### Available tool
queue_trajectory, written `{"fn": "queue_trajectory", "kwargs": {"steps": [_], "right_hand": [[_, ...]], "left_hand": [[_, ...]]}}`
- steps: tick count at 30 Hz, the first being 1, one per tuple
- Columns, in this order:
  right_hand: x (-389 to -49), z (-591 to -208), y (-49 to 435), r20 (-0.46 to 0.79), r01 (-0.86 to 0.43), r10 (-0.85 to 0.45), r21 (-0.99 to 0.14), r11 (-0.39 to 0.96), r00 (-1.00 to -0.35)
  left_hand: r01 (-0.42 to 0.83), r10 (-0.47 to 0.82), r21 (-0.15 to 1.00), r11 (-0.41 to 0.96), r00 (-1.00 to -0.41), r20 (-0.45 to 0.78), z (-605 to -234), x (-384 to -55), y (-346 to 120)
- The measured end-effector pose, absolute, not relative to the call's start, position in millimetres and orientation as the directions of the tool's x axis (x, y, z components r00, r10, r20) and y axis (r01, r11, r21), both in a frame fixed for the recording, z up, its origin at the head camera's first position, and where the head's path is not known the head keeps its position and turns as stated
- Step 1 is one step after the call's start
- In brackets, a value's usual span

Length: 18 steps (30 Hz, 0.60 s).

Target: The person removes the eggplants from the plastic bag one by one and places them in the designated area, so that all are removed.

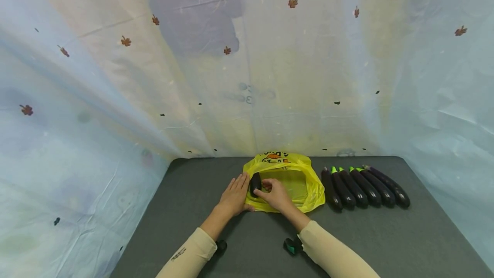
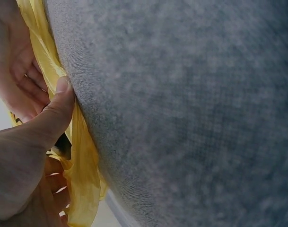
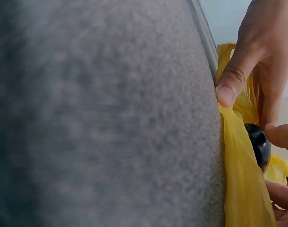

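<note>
A yellow plastic bag (image 1: 314,190) lies on the dark table with its mouth toward me. Inside its left part is a dark purple eggplant (image 1: 255,182); its glossy end (image 3: 260,147) also shows in the right wrist view. My left hand (image 1: 233,196) lies along the bag's left side, fingers extended, and its thumb (image 2: 61,104) presses the bag's near edge. My right hand (image 1: 278,195) reaches into the mouth, fingers loosely bent just right of the eggplant. Its thumb rests at the eggplant's near end.
Several eggplants (image 1: 362,188) lie side by side in a row right of the bag, the leftmost close to it. The grey-black table (image 1: 185,188) extends left and in front of the bag. A patterned plastic sheet (image 1: 270,76) hangs behind and beside the table.
</note>
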State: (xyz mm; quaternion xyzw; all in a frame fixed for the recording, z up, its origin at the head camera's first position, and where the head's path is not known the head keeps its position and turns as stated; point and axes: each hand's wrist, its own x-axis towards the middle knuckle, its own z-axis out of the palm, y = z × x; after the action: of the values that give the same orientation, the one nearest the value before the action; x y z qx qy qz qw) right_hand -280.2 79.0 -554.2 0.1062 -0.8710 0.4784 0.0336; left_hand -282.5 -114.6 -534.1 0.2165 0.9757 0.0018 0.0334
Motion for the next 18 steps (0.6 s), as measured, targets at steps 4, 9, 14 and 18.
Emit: {"fn": "queue_trajectory", "kwargs": {"steps": [4,9,14,18], "right_hand": [[-282.0,-553.9,77.8,0.147,-0.208,-0.155,-0.823,0.530,-0.977],[-284.4,-555.2,74.9,0.133,-0.192,-0.145,-0.816,0.545,-0.980],[-286.1,-554.9,71.3,0.139,-0.201,-0.149,-0.791,0.577,-0.979],[-286.2,-555.5,69.5,0.133,-0.190,-0.139,-0.784,0.591,-0.981]], "left_hand": [[0.422,0.422,0.015,0.906,-0.904,-0.068,-533.7,-282.3,-114.6],[0.426,0.426,0.013,0.905,-0.902,-0.067,-535.0,-282.3,-115.3],[0.428,0.428,0.017,0.904,-0.902,-0.060,-534.6,-280.2,-115.8],[0.431,0.431,0.019,0.902,-0.901,-0.049,-533.9,-279.5,-115.6]]}}
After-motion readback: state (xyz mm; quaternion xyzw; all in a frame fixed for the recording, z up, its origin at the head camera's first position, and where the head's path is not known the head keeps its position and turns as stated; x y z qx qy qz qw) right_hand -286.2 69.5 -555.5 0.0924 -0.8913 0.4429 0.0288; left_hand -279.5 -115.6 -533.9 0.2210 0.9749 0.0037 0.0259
